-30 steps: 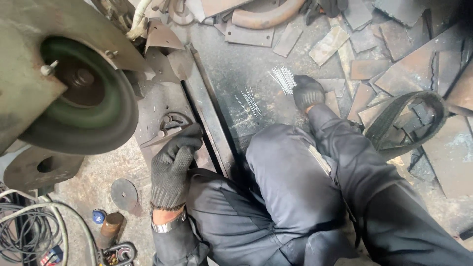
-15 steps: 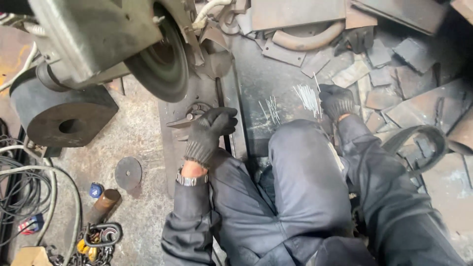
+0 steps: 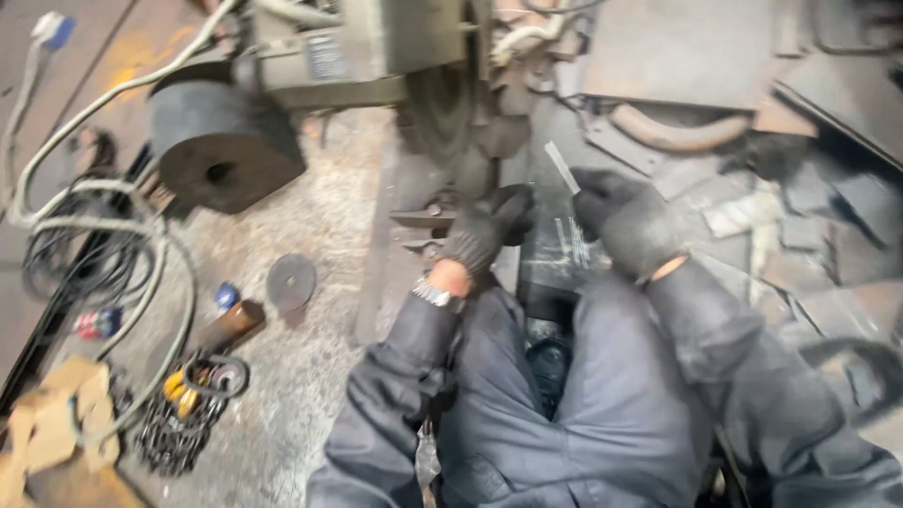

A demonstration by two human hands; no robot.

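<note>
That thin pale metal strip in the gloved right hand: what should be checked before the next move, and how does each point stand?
1. Grip on the thin pale metal strip: the black-gloved right hand pinches its lower end; ok.
2. Black-gloved left hand: it rests by the dark metal bracket below the wheel, holding nothing that shows; ok.
3. Both hands gloved: ok.
4. Dark grinding wheel of the grey-green machine: spinning or still, cannot tell.
5. Distance from the left hand to the wheel: close beneath it; not ok if the wheel turns.
6. Pale cables and black chain on the floor: away from the hands; ok.
</note>
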